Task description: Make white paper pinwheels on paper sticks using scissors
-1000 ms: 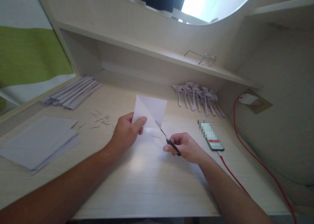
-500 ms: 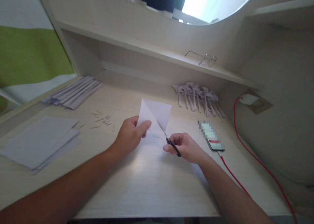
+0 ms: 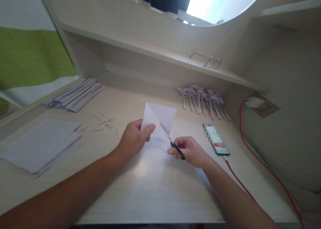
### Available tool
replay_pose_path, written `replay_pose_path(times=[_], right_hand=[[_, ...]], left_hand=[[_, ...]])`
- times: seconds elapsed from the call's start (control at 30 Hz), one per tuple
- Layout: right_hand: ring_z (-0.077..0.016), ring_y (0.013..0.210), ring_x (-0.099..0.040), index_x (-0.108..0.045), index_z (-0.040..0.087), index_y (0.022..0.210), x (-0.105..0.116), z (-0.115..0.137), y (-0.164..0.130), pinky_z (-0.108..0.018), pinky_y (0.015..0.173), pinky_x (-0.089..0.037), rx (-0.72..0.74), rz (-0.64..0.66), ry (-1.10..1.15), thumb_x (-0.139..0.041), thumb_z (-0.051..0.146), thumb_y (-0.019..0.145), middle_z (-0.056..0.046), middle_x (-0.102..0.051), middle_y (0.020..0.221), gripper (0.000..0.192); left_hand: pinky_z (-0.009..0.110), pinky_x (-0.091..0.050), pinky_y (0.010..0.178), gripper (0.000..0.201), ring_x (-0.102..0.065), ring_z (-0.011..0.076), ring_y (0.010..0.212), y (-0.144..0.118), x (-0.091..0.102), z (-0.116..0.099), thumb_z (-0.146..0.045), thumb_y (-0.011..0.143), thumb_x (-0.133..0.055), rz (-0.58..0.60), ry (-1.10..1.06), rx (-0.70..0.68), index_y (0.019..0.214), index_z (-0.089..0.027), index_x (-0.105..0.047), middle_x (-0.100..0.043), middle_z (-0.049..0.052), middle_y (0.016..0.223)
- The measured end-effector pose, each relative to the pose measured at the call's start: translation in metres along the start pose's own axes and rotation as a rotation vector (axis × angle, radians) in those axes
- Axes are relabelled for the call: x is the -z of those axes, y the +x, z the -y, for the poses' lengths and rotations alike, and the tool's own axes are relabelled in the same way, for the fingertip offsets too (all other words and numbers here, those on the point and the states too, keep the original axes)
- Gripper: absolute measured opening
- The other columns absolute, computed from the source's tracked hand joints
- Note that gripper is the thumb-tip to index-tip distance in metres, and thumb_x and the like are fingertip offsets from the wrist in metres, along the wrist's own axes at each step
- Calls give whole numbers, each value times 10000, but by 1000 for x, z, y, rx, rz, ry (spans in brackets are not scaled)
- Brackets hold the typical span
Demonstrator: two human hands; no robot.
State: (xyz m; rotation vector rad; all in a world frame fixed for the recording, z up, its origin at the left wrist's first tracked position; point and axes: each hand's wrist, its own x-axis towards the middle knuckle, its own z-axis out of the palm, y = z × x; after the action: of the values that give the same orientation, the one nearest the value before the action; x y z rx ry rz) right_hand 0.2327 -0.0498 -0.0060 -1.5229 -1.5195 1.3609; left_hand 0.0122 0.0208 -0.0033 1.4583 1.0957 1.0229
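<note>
Creased white paper square (image 3: 160,118) — black-handled scissors (image 3: 173,144) cutting.

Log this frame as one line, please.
left hand: holds folded white paper upright | right hand: grips scissors, blades at paper | desk: phone, paper stack

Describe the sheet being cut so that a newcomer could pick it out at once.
Start at the pale wooden desk and look between the two hands. The folded white sheet stands upright, pinched by the left hand, with scissors in the right hand cutting it. The other sheets lie flat.
</note>
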Motion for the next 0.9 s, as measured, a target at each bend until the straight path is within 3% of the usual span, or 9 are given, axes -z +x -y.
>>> replay_pose_path(times=[0.9], right_hand=[[-84,486,-380,-557,180,567,-2,4,-1,-259,492,-238,-22,-37,36,-870,516,686,47,-527,505,474]], left_hand=[[284,-382,536,325,-508,139,511,0,0,3,-431,797,-660,17,-14,5,608,-180,-579,-573,-15,531]])
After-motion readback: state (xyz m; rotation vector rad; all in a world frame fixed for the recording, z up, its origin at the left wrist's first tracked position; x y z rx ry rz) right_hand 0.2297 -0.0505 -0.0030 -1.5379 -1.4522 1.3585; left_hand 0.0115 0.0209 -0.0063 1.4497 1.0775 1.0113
